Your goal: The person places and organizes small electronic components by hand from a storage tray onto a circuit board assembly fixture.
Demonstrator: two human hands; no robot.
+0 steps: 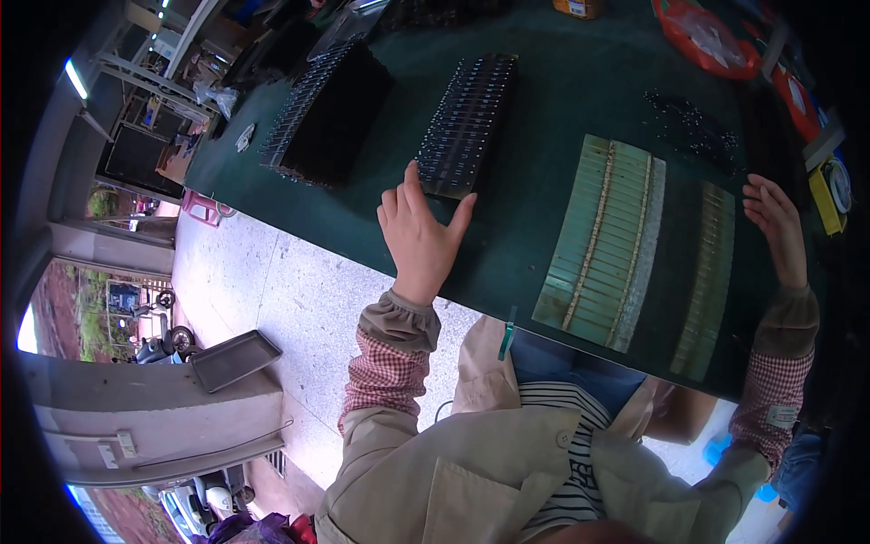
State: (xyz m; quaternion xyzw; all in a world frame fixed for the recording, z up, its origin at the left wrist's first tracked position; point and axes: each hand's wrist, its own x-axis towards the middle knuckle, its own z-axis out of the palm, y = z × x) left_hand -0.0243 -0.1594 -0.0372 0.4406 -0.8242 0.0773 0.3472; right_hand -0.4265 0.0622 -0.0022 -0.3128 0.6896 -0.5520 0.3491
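My left hand (419, 231) is open, its fingers and thumb spread at the near end of a low black block with rows of shiny metal pins (467, 122). The index fingertip is at the block's near left corner; I cannot tell if it touches. My right hand (775, 218) is open with nothing visible in it, fingers stretched, at the right beside a narrow greenish slotted strip (711, 272). Between the hands lies a pale green slotted board (598, 236) with brownish lines along it. Beyond the right hand are scattered small dark pieces with shiny spots (698, 127).
A taller black stack with metal pins (335, 118) stands at the left on the dark green table (272, 195). A red container with a plastic bag (707, 41) and a yellow item (829, 195) sit at the far right. A dark tray (236, 360) lies off the table at left.
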